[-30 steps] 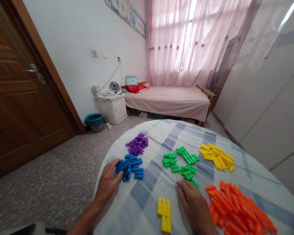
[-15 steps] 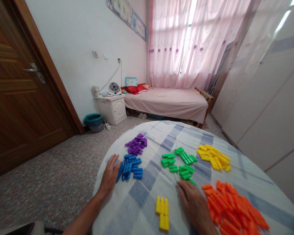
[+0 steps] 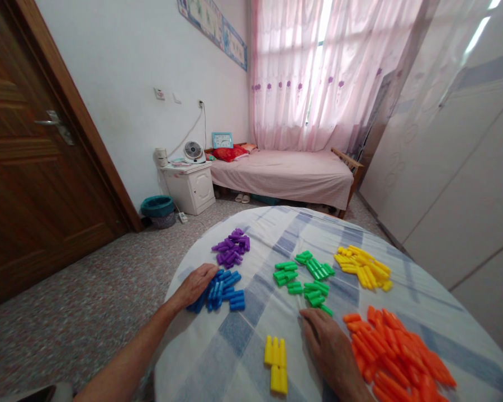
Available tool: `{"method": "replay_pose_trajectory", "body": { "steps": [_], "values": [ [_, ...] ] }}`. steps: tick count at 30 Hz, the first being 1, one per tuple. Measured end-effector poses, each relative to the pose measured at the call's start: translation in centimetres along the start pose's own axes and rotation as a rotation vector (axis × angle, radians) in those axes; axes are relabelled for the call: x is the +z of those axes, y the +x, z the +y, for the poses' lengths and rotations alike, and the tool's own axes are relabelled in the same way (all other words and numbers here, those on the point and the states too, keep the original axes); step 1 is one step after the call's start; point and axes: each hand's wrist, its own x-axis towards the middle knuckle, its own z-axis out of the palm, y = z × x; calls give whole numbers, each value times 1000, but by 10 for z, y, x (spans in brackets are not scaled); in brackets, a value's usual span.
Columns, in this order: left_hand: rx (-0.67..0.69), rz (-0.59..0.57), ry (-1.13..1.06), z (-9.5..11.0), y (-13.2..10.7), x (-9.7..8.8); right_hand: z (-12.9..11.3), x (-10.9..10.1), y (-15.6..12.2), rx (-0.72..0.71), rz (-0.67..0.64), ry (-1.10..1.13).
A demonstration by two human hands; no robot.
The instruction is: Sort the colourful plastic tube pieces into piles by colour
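Note:
My left hand (image 3: 195,286) lies on the left side of the pile of blue plastic pegs (image 3: 225,291), fingers curled onto the pegs; whether it grips one I cannot see. My right hand (image 3: 334,352) rests flat, fingers stretched, on the checked tablecloth (image 3: 251,329) between a joined block of yellow pegs (image 3: 276,364) and the orange peg pile (image 3: 398,352). A green pile (image 3: 307,277) sits just beyond its fingertips. Purple pegs (image 3: 231,248) and loose yellow pegs (image 3: 364,267) lie farther back.
The round table's left edge (image 3: 167,335) drops to a speckled floor. Behind are a wooden door (image 3: 33,167), a white bedside cabinet (image 3: 190,187) with a fan, a teal bin (image 3: 157,207), a pink bed (image 3: 285,173) and white wardrobes (image 3: 456,167).
My left hand has slid from the near-left edge of the blue pile up onto the pegs, and its fingers have curled. My right hand has stayed in place.

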Motion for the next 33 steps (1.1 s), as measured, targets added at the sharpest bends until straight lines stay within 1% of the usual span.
{"method": "replay_pose_trajectory", "body": {
  "steps": [2,3,5,7,9,11,14,17,21,23,25,28,31,33],
  "values": [
    [6,-9,18,2,-1,-3,-1,0,0,5,-5,-2],
    [16,16,28,3,-1,-4,-1,-1,0,13,-5,-3],
    [49,111,43,9,-1,-3,-3,-2,1,30,-2,-8],
    [88,214,44,21,0,1,-4,-4,2,45,11,-15],
    [140,245,19,39,2,8,-4,-5,3,56,39,-28],
    [210,207,-22,61,5,20,-4,-6,4,67,75,-47],
    [303,97,-75,91,17,46,-1,-7,4,73,113,-57],
    [353,29,-99,108,39,76,1,-7,3,66,129,-43],
    [272,-5,-70,112,66,114,3,-6,2,59,139,-30],
    [243,-12,-64,110,73,129,3,-6,3,56,142,-24],
    [240,-21,-72,109,73,140,3,-6,3,62,136,-21],
    [234,-19,-93,109,66,148,1,-6,3,82,111,-23],
    [202,17,-150,110,56,149,0,-7,4,96,104,-27],
    [189,48,-194,111,49,149,0,-8,4,104,123,-23]
  ]
}}
